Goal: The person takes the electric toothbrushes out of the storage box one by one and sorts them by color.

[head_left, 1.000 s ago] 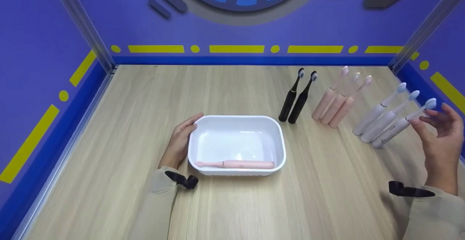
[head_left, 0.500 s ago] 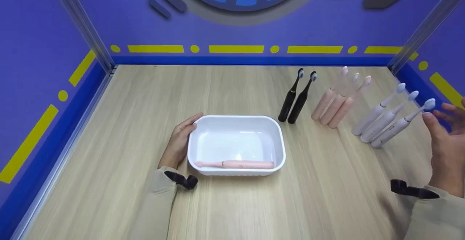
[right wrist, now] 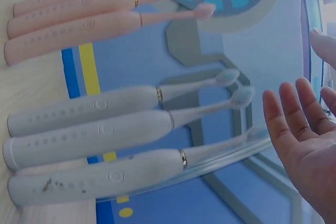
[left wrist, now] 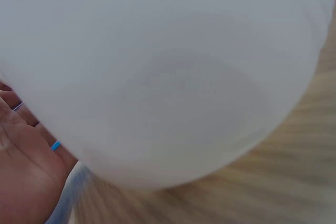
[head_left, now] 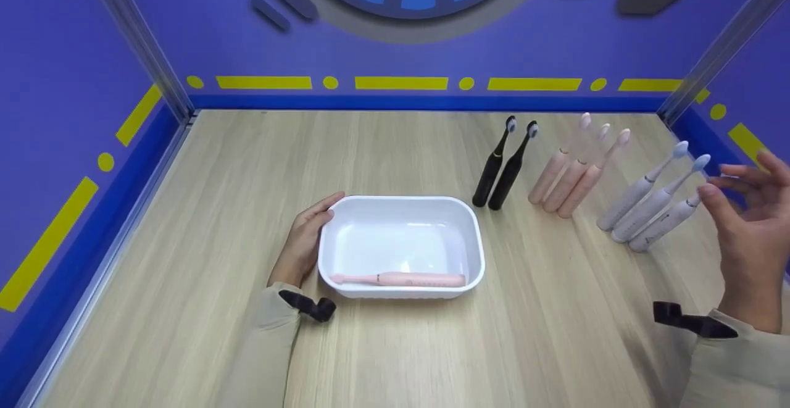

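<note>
My left hand [head_left: 302, 238] rests against the left side of a white plastic tray [head_left: 402, 293], its fingers straight along the outer wall and the thumb at the rim. Inside the tray a pink electric toothbrush [head_left: 419, 279] lies along the near wall. At the far right, my right hand [head_left: 756, 229] is beside the head of the nearest white electric toothbrush [head_left: 663, 229], which stands upright. In the head view its fingers hide that brush head; the right wrist view shows the fingers [right wrist: 291, 106] spread, just short of the bristles.
Two more white toothbrushes [head_left: 645, 213] stand close beside the nearest one. To their left are three upright pink toothbrushes [head_left: 566, 187], then two black ones [head_left: 500, 176]. Blue printed panels [head_left: 401, 56] wall the wooden table [head_left: 259, 167] at the back and sides.
My right hand first drew away to the right from the nearest white toothbrush, then came back left to its head. The left hand and tray have stayed put.
</note>
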`<state>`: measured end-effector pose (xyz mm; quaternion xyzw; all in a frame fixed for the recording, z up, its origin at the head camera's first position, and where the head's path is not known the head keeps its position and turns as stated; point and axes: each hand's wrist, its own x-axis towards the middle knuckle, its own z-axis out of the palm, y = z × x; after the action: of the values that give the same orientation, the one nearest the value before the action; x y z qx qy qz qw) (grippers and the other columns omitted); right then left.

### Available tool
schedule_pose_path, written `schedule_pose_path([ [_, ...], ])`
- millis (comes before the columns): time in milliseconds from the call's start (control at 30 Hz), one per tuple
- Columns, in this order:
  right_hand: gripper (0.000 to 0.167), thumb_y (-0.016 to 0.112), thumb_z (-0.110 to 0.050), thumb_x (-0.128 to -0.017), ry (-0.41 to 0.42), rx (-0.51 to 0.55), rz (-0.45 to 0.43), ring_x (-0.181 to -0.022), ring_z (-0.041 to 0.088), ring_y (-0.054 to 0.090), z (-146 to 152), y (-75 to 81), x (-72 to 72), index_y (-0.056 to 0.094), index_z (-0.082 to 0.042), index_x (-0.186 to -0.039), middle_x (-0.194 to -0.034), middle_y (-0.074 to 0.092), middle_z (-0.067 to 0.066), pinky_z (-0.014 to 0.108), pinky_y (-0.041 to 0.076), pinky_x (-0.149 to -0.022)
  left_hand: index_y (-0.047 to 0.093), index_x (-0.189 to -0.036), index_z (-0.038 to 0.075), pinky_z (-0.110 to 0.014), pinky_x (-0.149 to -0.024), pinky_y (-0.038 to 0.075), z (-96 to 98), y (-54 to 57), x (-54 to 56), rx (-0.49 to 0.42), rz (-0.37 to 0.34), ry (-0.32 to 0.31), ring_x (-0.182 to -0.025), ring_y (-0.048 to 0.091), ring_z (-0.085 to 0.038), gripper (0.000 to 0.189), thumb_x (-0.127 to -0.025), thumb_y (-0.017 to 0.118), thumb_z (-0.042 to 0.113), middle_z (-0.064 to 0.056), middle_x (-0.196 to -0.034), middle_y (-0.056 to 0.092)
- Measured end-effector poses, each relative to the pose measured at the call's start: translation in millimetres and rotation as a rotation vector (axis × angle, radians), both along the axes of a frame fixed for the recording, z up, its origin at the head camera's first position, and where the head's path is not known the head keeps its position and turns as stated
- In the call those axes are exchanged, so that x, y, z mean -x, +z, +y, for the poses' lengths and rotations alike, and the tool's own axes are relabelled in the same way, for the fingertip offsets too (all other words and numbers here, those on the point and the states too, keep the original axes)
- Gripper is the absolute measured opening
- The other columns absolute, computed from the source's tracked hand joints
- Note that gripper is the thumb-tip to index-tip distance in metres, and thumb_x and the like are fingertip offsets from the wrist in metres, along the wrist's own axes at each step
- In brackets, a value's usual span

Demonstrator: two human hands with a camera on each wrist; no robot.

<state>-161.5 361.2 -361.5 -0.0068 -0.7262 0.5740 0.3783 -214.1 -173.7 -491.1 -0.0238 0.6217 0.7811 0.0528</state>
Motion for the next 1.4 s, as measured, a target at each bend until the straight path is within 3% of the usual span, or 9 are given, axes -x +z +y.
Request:
schedule_pose_path([
  [100, 0.062, 0.066, 0.009, -0.082, 0.068, -0.016, -0.039, -0.101, 0.014, 0.059, -6, -3.2, 3.4, 0.046, -0.008, -0.138, -0.115, 0.06, 0.004, 0.011, 0.05, -0.086, 0.05, -0.139, 0.004, -0.032, -0.114, 0.036, 0.0, 0.6, -0.4, 0.0, 0.0, -0.001, -0.137, 0.043, -0.02, 0.043, -0.096, 0.04, 0.008, -0.008, -0.148, 0.046],
  [267, 0.062, 0.066, 0.013, -0.08, 0.178, -0.034, -0.034, -0.101, 0.014, 0.059, -19, -5.9, 6.0, 0.047, -0.004, -0.137, -0.114, 0.061, 0.004, 0.011, 0.05, -0.085, 0.048, -0.139, 0.002, -0.033, -0.116, 0.033, 0.1, 0.4, -0.3, -0.026, 0.001, -0.002, -0.139, 0.039, -0.021, 0.044, -0.097, 0.04, 0.007, -0.009, -0.15, 0.043],
  [533, 0.059, 0.06, 0.02, -0.08, 0.48, 0.024, 0.035, -0.101, 0.016, 0.062, -39, -7.4, 11.9, 0.047, 0.005, -0.135, -0.112, 0.062, 0.009, 0.013, 0.052, -0.087, 0.049, -0.139, 0.004, -0.029, -0.115, 0.034, 0.1, -0.5, 0.5, -0.018, -0.007, -0.005, -0.139, 0.039, -0.018, 0.043, -0.097, 0.04, 0.008, -0.007, -0.149, 0.045],
  [633, 0.059, 0.059, 0.02, -0.08, 0.531, -0.049, -0.004, -0.102, 0.014, 0.061, -46, -6.5, 13.8, 0.046, 0.005, -0.136, -0.113, 0.062, 0.007, 0.012, 0.051, -0.088, 0.048, -0.139, 0.003, -0.03, -0.115, 0.034, -0.2, -0.1, 0.0, -0.014, -0.009, -0.002, -0.139, 0.039, -0.019, 0.043, -0.097, 0.04, 0.007, -0.008, -0.149, 0.044],
  [800, 0.058, 0.061, 0.018, -0.081, 0.542, -0.168, -0.103, -0.104, 0.013, 0.06, -58, -2.7, 15.9, 0.048, 0.004, -0.135, -0.114, 0.062, 0.005, 0.012, 0.051, -0.088, 0.047, -0.14, 0.002, -0.031, -0.116, 0.032, -0.2, 0.7, -0.9, -0.022, -0.009, -0.003, -0.14, 0.038, -0.02, 0.043, -0.098, 0.039, 0.007, -0.009, -0.15, 0.043],
  [1100, 0.054, 0.06, 0.02, -0.081, 0.71, -0.213, -0.105, -0.106, 0.015, 0.058, -77, -3.9, 23.7, 0.048, 0.012, -0.132, -0.114, 0.062, 0.009, 0.015, 0.053, -0.087, 0.047, -0.14, 0.004, -0.03, -0.116, 0.032, -0.6, 1.6, -1.2, -0.013, -0.011, -0.008, -0.14, 0.038, -0.018, 0.043, -0.098, 0.039, 0.008, -0.007, -0.15, 0.043],
  [1300, 0.049, 0.06, 0.016, -0.083, 0.801, -0.368, -0.136, -0.101, 0.014, 0.062, -90, -10.8, 27.7, 0.049, 0.011, -0.131, -0.11, 0.061, 0.015, 0.015, 0.053, -0.087, 0.048, -0.14, 0.004, -0.032, -0.115, 0.034, -0.5, 1.0, -0.8, -0.019, -0.009, -0.006, -0.137, 0.042, -0.021, 0.043, -0.097, 0.04, 0.007, -0.007, -0.149, 0.044],
  [1400, 0.045, 0.062, 0.013, -0.084, 0.808, -0.45, -0.183, -0.099, 0.012, 0.064, -97, -12.6, 29.1, 0.053, 0.008, -0.127, -0.109, 0.063, 0.012, 0.014, 0.053, -0.085, 0.047, -0.14, 0.003, -0.032, -0.116, 0.033, -0.1, 0.6, -0.2, -0.015, 0.002, -0.009, -0.138, 0.04, -0.021, 0.044, -0.097, 0.039, 0.007, -0.009, -0.15, 0.043],
])
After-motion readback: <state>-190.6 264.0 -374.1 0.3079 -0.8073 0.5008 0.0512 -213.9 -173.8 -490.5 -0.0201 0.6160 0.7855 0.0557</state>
